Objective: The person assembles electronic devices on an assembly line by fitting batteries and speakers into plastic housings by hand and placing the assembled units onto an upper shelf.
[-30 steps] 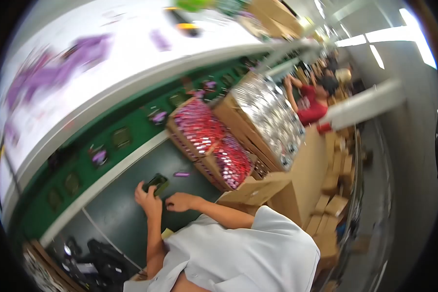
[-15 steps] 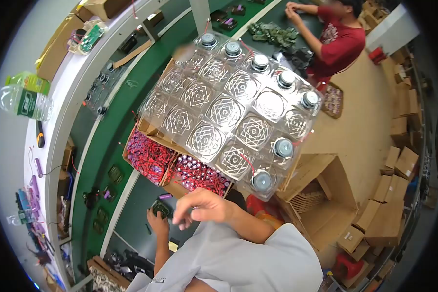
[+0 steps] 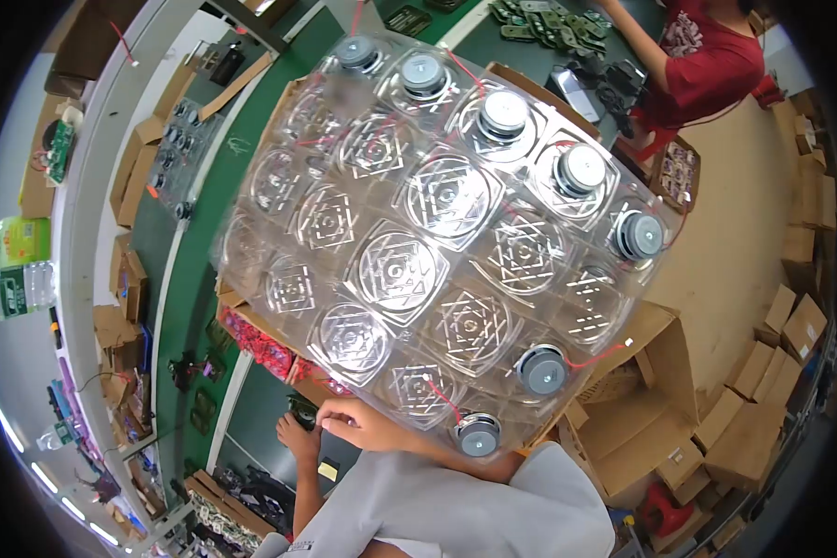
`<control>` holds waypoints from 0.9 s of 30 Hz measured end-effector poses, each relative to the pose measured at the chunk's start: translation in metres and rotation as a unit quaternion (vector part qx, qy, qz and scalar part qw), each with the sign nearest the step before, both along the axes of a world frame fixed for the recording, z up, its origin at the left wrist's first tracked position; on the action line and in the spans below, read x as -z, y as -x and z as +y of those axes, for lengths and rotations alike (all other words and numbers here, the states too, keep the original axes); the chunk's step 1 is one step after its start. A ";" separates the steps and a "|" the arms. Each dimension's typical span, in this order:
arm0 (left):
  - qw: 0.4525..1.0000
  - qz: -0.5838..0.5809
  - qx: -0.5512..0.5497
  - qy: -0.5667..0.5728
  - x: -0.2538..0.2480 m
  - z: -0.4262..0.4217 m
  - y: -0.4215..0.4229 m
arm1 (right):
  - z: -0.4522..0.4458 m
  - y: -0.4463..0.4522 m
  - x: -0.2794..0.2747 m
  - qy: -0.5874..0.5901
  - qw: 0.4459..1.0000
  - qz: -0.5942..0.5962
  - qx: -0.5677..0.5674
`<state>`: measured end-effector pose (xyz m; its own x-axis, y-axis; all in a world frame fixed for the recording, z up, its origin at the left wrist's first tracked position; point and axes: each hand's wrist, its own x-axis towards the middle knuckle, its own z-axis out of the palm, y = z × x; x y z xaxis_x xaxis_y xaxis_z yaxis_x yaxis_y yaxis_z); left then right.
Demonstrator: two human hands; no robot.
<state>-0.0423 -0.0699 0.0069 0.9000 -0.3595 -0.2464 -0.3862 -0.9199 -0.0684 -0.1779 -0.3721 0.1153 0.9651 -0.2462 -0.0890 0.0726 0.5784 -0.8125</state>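
Observation:
My left hand is closed on the edge of a small dark housing with a green circuit board, above the dark workbench. My right hand reaches across beside it with curled fingers, thumb and fingertips close together next to the board. Whatever lies between those fingertips is too small to make out. Over my right forearm a clear plastic blister tray fills the middle of the view. Round speakers with red wires sit in some of its pockets. Beneath its near edge show red-wired purple parts in a cardboard box.
A green conveyor belt runs along the left, with circuit boards on it. Another person in a red shirt works at the far bench beside a heap of green boards. Open cardboard boxes stand at the right.
My right hand has moved down and left, up to the board in my left hand. The view has shifted, so the tray looks larger and covers more of the wired parts.

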 end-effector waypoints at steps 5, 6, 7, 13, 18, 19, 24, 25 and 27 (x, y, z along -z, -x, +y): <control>0.961 -0.203 0.051 0.181 -0.099 -0.033 -0.016 | -0.021 0.030 -0.056 0.064 0.995 0.036 -0.062; 0.947 -0.229 0.073 0.212 -0.121 -0.047 -0.018 | -0.034 0.041 -0.074 0.058 0.992 0.052 -0.103; 0.929 -0.240 0.096 0.263 -0.143 -0.063 -0.024 | -0.044 0.052 -0.092 0.079 0.990 0.038 -0.113; 0.887 -0.125 0.233 0.379 -0.237 -0.228 -0.050 | -0.102 0.105 -0.169 0.370 0.925 -0.079 0.021; 0.832 0.042 0.421 0.360 -0.265 -0.369 0.001 | -0.198 0.116 -0.184 0.561 0.559 0.436 0.428; 0.820 0.067 0.446 0.353 -0.259 -0.382 0.013 | -0.218 0.124 -0.169 0.607 0.493 0.465 0.414; 0.773 0.104 0.512 0.359 -0.245 -0.387 0.047 | -0.250 0.125 -0.124 0.610 0.432 0.543 0.382; 0.774 0.107 0.507 0.365 -0.242 -0.386 0.049 | -0.249 0.120 -0.124 0.608 0.426 0.545 0.388; 0.775 0.109 0.504 0.364 -0.232 -0.384 0.047 | -0.255 0.117 -0.123 0.618 0.403 0.550 0.391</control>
